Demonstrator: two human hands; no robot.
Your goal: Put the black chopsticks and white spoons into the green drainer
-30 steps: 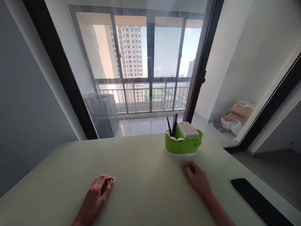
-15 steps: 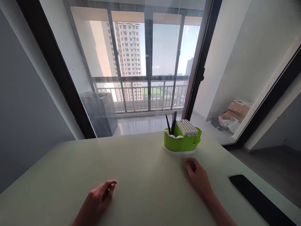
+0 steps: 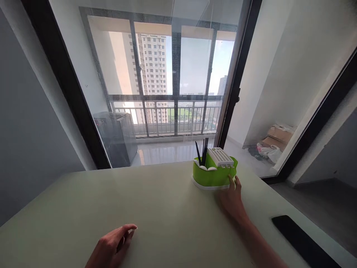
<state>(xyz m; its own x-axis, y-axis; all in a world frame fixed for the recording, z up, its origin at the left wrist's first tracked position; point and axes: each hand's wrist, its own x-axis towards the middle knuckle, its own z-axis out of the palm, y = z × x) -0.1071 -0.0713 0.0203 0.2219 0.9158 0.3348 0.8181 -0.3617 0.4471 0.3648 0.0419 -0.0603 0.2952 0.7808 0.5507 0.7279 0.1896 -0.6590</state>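
A green utensil holder (image 3: pixel 213 175) with a white base and a white slotted lid stands on the pale table (image 3: pixel 161 201) at the far right. Several black chopsticks (image 3: pixel 202 152) stick up from its left side. My right hand (image 3: pixel 232 199) reaches to the holder's right front corner, fingers stretched out and apart, the fingertips touching or nearly touching it. My left hand (image 3: pixel 114 245) rests low on the table at the near left, fingers loosely curled, holding nothing that shows.
A black phone (image 3: pixel 304 242) lies flat near the table's right edge. Behind the table is a large glass door with a balcony, a dark box and cardboard boxes (image 3: pixel 279 136) on the floor beyond.
My right hand has moved forward from the table to the green holder and its fingers have spread. My left hand has slid back toward me. The view shifted slightly.
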